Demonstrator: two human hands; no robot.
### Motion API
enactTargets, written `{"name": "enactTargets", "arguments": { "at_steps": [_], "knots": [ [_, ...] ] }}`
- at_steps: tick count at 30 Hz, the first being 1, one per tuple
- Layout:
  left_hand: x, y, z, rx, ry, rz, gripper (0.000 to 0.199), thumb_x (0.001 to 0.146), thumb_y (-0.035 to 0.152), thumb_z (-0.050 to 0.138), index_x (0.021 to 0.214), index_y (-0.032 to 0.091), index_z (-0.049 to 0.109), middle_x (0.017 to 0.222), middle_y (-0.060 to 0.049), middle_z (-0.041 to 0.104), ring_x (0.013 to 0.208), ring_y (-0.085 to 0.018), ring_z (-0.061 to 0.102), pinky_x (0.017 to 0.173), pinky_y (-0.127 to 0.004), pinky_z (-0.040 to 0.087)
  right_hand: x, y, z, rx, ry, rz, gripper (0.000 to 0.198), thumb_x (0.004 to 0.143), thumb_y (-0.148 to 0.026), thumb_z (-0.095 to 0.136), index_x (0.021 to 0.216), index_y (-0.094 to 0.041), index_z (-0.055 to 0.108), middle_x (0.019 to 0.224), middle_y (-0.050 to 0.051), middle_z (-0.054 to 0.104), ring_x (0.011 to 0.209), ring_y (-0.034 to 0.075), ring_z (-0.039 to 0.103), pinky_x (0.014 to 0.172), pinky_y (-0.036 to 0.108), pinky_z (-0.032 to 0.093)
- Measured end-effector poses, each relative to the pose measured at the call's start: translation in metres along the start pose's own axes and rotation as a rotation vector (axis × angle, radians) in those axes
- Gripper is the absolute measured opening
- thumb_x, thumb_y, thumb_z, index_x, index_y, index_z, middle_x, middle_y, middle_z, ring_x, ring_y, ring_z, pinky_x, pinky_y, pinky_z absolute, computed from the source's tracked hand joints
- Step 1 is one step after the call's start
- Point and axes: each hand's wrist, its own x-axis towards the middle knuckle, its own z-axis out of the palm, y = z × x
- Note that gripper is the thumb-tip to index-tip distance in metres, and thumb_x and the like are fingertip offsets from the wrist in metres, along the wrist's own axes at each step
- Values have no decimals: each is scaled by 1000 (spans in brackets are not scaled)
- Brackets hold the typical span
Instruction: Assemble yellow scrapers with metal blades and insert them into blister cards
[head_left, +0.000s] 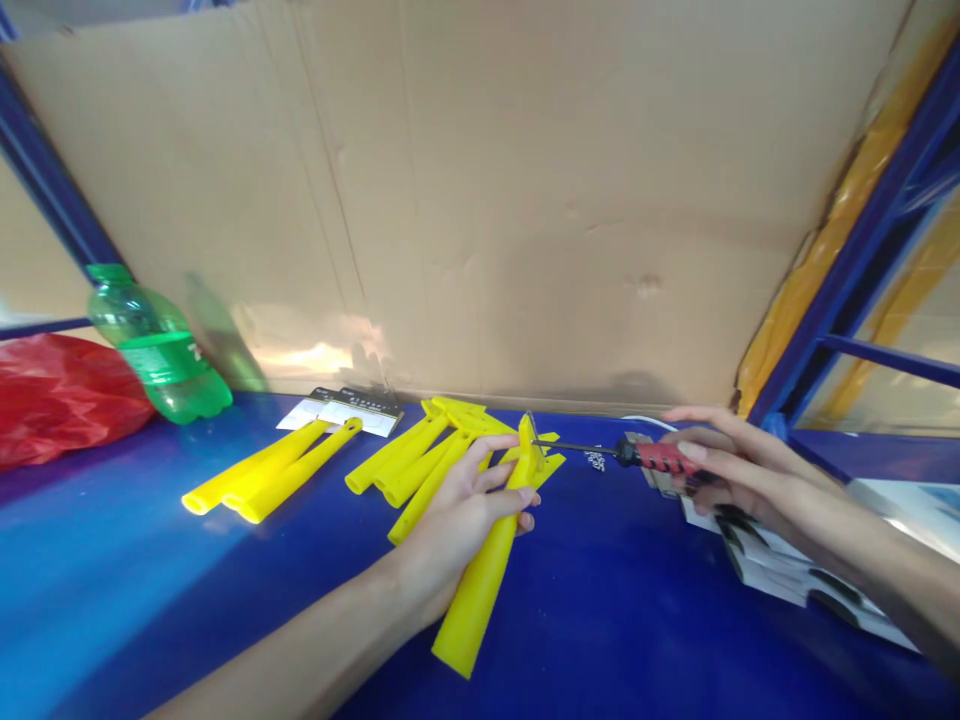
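My left hand (480,500) is closed around a yellow plastic handle (480,590), a hollow tube with a narrower head tilted up and away. In my right hand (727,460) is a screwdriver (660,458) with a red and black grip. Its thin shaft points left, and the tip meets the head of the yellow handle. Whether a screw sits at the tip is too small to tell. Behind my left hand lie several more yellow handles (420,455), partly hidden by it. A small cluster of screws (596,460) rests below the screwdriver shaft.
Two yellow handles with printed cards (367,412) lie at the left. A green bottle (161,345) stands beside a red plastic bag (67,395). More cards (795,570) are stacked under my right forearm. A cardboard sheet (487,200) walls the back of the blue table (585,620).
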Motion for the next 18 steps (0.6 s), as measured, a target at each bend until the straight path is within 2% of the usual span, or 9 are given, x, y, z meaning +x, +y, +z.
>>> {"name": "enactTargets", "arguments": {
  "at_steps": [3,5,7,10,12,13,15,17,18],
  "knots": [
    [1,1,-1,-36,-4,5,58,66,9,78,118,20,57,90,-5,69,64,-14,62,64,-28,45,1,6,-7,42,18,-41,55,71,-44,89,119,-36,63,120,6,73,90,25,75,71,29,63],
    [1,1,0,-50,-11,-1,57,66,8,78,118,20,58,97,-7,69,69,-15,63,65,-28,46,3,8,-9,0,56,-71,52,67,-45,92,110,-33,66,106,6,75,83,25,74,71,30,63],
    [-1,1,1,-43,-15,-8,56,68,8,78,119,21,58,101,-8,70,68,-14,63,66,-28,46,5,8,-7,-41,84,-81,51,65,-53,91,102,-28,67,82,6,75,68,25,72,61,31,62],
    [-3,1,2,-39,-25,10,55,69,7,76,119,21,59,103,-8,69,67,-13,63,66,-27,47,5,4,2,-117,140,-47,54,72,-71,77,94,-24,66,53,1,63,40,18,57,38,27,48],
    [-1,1,-1,-48,-26,22,54,70,8,76,119,21,58,102,-7,69,68,-13,63,66,-27,47,2,1,9,-155,158,-23,56,77,-77,68,92,-23,66,47,-1,58,33,15,50,32,24,40],
    [0,1,-2,-55,-23,29,53,70,9,76,118,21,58,100,-7,69,67,-14,63,66,-28,47,1,0,11,-140,151,-24,56,78,-77,68,95,-24,67,52,1,62,38,16,55,34,24,43],
    [3,0,-5,-68,-10,44,51,70,10,77,116,21,58,97,-7,70,66,-14,63,66,-28,47,-1,1,13,-71,132,-58,53,75,-70,76,106,-28,68,81,5,76,60,20,69,48,25,56],
    [5,1,-7,-75,3,58,50,69,10,79,114,21,59,96,-7,70,67,-15,64,66,-28,47,-2,2,12,-34,115,-117,54,69,-58,87,112,-33,66,109,5,76,75,22,73,62,28,62],
    [5,1,-7,-74,7,56,50,69,10,79,113,21,59,97,-7,70,67,-14,64,67,-28,47,-1,3,11,-44,101,-144,54,67,-55,89,111,-33,65,109,5,76,75,22,73,63,28,62]
  ]
}}
